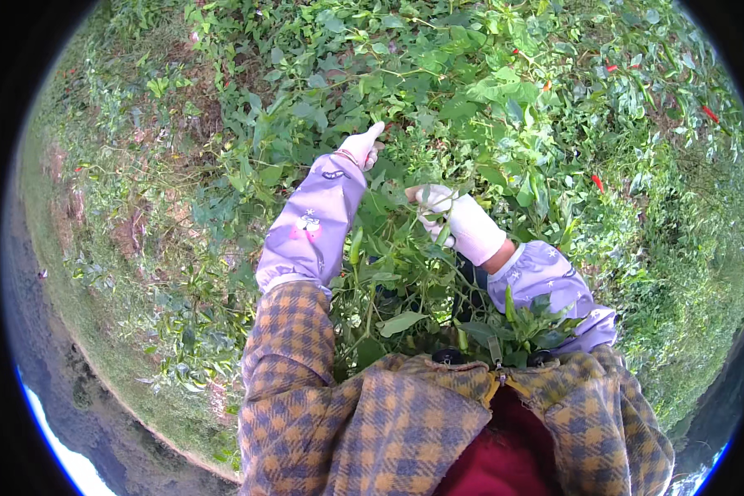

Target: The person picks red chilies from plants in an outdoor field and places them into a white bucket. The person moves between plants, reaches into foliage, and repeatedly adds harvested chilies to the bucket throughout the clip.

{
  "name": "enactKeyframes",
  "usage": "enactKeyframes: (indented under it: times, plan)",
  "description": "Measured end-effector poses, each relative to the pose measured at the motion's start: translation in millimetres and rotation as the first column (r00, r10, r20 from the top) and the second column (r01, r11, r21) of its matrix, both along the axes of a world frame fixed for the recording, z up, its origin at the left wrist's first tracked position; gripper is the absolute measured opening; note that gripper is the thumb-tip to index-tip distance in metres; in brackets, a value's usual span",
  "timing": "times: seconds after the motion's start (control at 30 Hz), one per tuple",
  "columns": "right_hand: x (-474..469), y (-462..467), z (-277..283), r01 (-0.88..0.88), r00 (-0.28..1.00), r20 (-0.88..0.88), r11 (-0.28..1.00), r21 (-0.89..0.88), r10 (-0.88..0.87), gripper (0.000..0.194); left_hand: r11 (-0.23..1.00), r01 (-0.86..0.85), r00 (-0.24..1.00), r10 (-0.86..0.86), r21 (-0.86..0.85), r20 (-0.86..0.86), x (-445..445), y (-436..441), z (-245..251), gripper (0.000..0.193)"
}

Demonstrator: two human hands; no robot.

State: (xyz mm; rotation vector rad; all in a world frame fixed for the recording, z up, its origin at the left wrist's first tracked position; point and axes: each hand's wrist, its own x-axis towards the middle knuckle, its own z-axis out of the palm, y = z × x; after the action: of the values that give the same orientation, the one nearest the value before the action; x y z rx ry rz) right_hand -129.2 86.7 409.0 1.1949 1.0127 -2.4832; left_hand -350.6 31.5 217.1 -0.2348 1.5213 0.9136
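My left hand, in a white glove, reaches forward into the leafy chili plants. Its fingers are curled, and a bit of red that looks like a chili pepper shows between them. Closer to my body, my right hand wears a white glove too, with its fingers bent among thin stems and leaves. A green chili pepper lies against those fingers; whether they grip it or a stem I cannot tell. Another green chili pepper stands upright beside my left forearm.
Ripe red chili peppers dot the foliage on the right, one red chili farther out. Green chilies and leaves rise close to my checked jacket. Bare soil shows between plants at left.
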Motion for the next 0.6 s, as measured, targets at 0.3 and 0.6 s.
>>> enactKeyframes:
  times: [0.3, 0.6]
  plan:
    - [10.7, 28.0, 31.6, -0.03, 0.994, -0.096, 0.992, 0.123, 0.043, 0.031, 0.993, -0.107, 0.978, 0.095, 0.054, 0.186, 10.8, 21.2, -58.0, 0.016]
    - [40.2, 77.5, 115.4, -0.08, 0.832, -0.429, 0.843, 0.532, 0.35, 0.027, 0.666, -0.327, 0.945, 0.226, 0.67, 0.237, 31.6, 5.9, 119.0, 0.011]
